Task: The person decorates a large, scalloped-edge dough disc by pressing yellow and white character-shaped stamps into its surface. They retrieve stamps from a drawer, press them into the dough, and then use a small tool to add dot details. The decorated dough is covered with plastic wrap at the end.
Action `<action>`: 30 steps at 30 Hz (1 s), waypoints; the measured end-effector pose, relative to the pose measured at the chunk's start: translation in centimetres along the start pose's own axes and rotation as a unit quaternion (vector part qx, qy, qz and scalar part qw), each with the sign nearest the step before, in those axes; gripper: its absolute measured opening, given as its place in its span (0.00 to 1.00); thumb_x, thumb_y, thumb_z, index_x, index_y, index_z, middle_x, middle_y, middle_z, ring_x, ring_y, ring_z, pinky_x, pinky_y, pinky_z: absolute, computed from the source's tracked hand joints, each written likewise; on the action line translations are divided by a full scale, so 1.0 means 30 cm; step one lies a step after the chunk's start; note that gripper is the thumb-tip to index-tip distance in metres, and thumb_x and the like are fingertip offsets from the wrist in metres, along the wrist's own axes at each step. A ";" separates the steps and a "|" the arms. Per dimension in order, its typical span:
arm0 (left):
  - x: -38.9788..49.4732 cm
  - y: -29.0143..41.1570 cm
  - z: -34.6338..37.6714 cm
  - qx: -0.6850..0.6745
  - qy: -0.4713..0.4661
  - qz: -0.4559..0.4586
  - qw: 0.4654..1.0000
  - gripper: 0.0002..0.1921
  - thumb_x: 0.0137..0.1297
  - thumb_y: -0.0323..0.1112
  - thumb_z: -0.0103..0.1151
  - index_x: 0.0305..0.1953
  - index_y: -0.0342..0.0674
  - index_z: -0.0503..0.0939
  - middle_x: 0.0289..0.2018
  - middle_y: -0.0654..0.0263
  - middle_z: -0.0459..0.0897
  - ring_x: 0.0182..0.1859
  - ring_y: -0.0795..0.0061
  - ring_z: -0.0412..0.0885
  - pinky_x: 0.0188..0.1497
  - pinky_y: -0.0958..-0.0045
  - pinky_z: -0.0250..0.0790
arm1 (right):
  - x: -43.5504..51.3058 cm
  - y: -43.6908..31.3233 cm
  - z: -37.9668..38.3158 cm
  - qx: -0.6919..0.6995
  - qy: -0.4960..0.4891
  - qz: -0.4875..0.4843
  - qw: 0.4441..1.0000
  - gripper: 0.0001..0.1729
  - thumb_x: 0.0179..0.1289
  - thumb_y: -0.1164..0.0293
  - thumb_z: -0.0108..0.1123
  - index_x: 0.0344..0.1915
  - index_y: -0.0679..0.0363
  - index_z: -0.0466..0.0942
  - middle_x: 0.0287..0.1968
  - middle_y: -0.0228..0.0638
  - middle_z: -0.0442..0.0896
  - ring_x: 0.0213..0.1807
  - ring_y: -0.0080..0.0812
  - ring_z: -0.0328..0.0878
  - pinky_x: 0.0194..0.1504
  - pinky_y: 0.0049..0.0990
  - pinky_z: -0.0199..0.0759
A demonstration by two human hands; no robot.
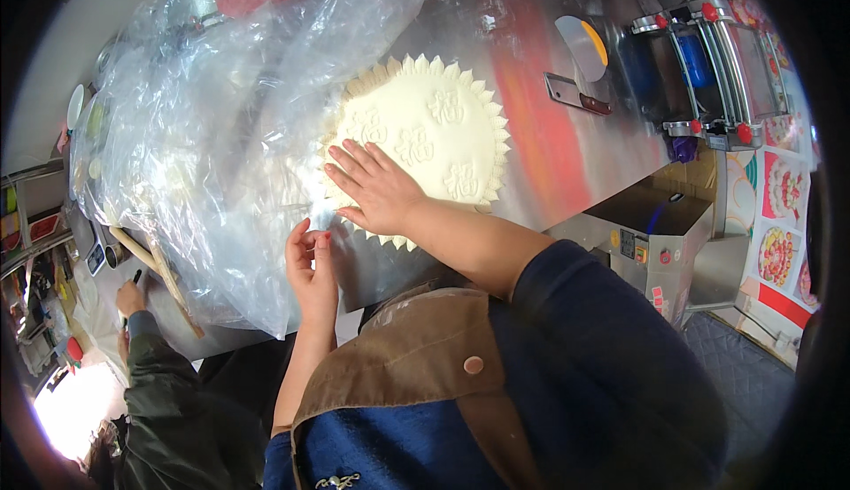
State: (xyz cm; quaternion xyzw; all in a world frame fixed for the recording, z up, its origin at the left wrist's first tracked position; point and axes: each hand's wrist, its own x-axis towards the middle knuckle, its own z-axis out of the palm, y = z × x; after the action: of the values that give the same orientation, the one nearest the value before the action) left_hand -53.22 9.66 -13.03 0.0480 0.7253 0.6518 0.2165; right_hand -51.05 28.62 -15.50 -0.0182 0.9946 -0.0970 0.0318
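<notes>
A round, pale slab of dough (425, 174) lies on the metal table before me. Leaf-like points ring its edge, and several raised characters stand on its top. My right hand (378, 188) rests flat on the dough's lower left part, fingers spread, covering some of the surface. Just off the lower left rim, my left hand (312, 264) is raised with its fingers half curled and the thumb apart. I see nothing held in it. A large clear plastic sheet (206, 138) lies crumpled along the dough's left side.
Right of the dough are a cleaver (564, 89), a scraper (579, 45) and a metal frame with red knobs (720, 68). A control-panelled steel machine (657, 244) stands lower right. Wooden sticks (159, 261) lie at left, near another person's hand (130, 299) holding a dark, slim object.
</notes>
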 end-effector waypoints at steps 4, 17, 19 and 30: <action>-0.011 0.006 -0.013 0.001 0.007 -0.007 1.000 0.17 0.71 0.28 0.54 0.59 0.35 0.69 0.39 0.67 0.78 0.44 0.79 0.76 0.53 0.75 0.67 | -0.001 0.000 0.012 0.011 -0.003 0.001 1.000 0.41 0.70 0.43 0.42 0.74 0.55 0.53 0.77 0.41 0.48 0.79 0.43 0.39 0.76 0.42 0.33; -0.178 0.008 -0.038 0.132 0.004 0.039 0.990 0.18 0.67 0.29 0.57 0.58 0.39 0.72 0.40 0.68 0.81 0.43 0.81 0.76 0.43 0.77 0.65 | -0.130 0.098 -0.044 0.202 0.123 0.165 0.958 0.14 0.69 0.61 0.50 0.43 0.58 0.78 0.48 0.39 0.78 0.54 0.43 0.71 0.58 0.41 0.63; -0.187 0.006 -0.035 0.128 -0.002 0.060 0.990 0.18 0.67 0.31 0.57 0.58 0.39 0.72 0.40 0.68 0.81 0.43 0.81 0.76 0.43 0.76 0.65 | -0.151 0.108 -0.048 0.169 0.099 0.158 0.968 0.16 0.70 0.59 0.49 0.39 0.58 0.79 0.43 0.37 0.80 0.50 0.41 0.74 0.55 0.40 0.66; -0.289 -0.017 -0.051 0.124 0.036 0.090 0.988 0.18 0.66 0.28 0.57 0.57 0.37 0.72 0.38 0.68 0.81 0.39 0.81 0.77 0.37 0.78 0.66 | -0.085 0.043 -0.067 0.030 0.067 0.162 0.984 0.20 0.69 0.56 0.51 0.29 0.59 0.80 0.36 0.38 0.81 0.46 0.39 0.74 0.51 0.41 0.63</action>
State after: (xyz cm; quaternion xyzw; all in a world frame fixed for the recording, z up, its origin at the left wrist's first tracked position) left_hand -45.88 5.11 -11.27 0.1161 0.8003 0.5753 0.1230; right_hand -48.67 30.37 -13.62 0.1503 0.9810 -0.1209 -0.0193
